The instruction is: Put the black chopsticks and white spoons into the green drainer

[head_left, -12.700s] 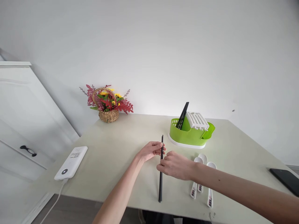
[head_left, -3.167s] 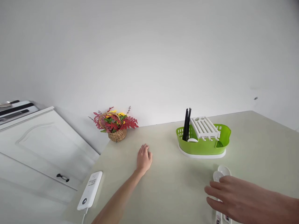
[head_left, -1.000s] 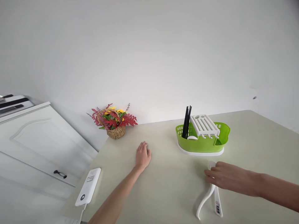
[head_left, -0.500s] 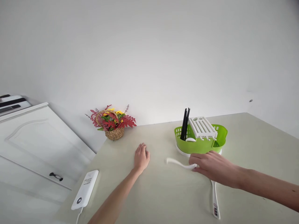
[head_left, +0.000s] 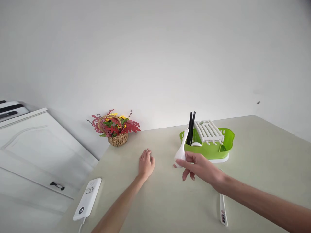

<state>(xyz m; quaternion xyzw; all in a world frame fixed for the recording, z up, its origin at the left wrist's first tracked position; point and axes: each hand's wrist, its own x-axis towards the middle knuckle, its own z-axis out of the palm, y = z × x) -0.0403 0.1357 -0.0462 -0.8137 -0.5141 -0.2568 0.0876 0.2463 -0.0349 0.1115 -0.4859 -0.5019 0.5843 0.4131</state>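
Note:
A white soup spoon is pinched by its bowl in my right hand, its handle pointing up. It is held in front of the left end of a green cutlery basket. Black chopsticks stand in that basket, and a white spoon rests among its contents. A white slotted rack sits across the top. My left hand lies palm down on the table with its fingers stretched out, holding nothing. Below my right forearm lies a white long-handled utensil, its far end partly hidden by the arm.
A wicker basket of artificial flowers stands at the table's back left. A white power bank with a cable lies near the left edge. Left of the table is a white cabinet; a wall rises behind.
My right hand has moved left and turned over. The soup spoon in it has swung from nearly level to upright. My left hand stays in place.

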